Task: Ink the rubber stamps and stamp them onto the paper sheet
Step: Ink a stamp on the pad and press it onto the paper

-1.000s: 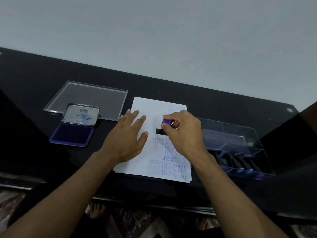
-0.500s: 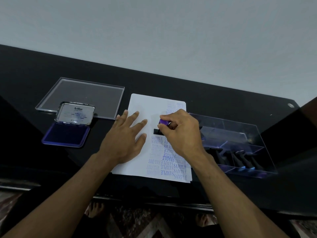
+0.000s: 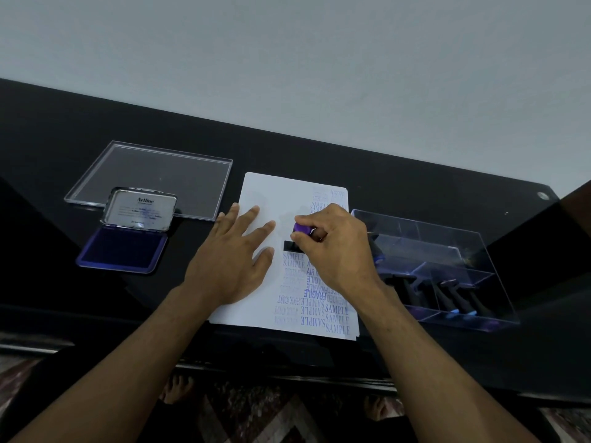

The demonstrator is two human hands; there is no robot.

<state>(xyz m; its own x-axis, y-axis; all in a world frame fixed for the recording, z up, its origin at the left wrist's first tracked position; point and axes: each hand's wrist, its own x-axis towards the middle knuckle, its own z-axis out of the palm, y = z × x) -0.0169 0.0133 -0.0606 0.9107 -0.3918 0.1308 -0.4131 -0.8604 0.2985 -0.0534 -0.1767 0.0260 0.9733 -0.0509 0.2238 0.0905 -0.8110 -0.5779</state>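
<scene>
Stamp [image 3: 299,238] unmoved on paper [image 3: 265,199].

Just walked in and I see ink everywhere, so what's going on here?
A person is stamping a paper sheet. Their right hand grips a purple-topped rubber stamp, its black base down on the sheet, while the left hand lies flat on the paper. An open ink pad sits to the left; more stamps lie in a clear box to the right.
</scene>
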